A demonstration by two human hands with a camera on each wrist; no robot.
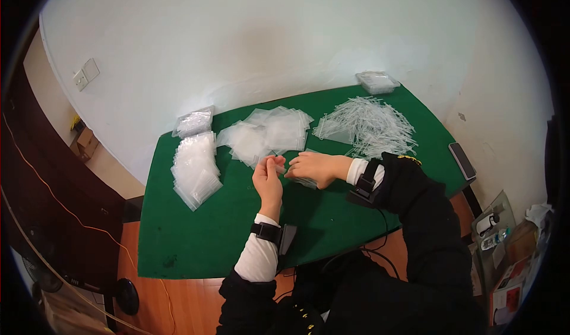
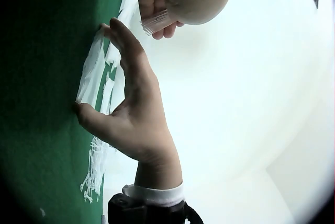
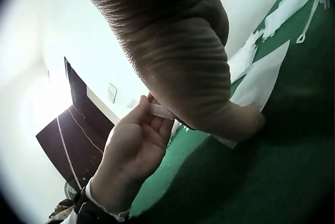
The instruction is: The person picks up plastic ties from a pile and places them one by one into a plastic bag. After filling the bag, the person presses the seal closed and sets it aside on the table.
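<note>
My left hand (image 1: 270,183) is palm up near the middle of the green table. Its curled fingers hold a small bundle of thin clear plastic strips (image 2: 155,23), with the ends lined up like a comb. Just to its right is my right hand (image 1: 314,166), back upward. In the left wrist view, the right thumb and fingertips grip opposite edges of a clear flat plastic bag (image 2: 93,77) low over the cloth. Part of this bag (image 3: 269,75) is hidden behind the thumb in the right wrist view.
A loose heap of clear bags (image 1: 267,134) lies behind the hands. To its left are a fanned row of bags (image 1: 193,166) and a wrapped pack (image 1: 195,121). Back right holds a pile of thin looped strips (image 1: 371,127), another pack (image 1: 377,82) and a dark flat device (image 1: 462,161).
</note>
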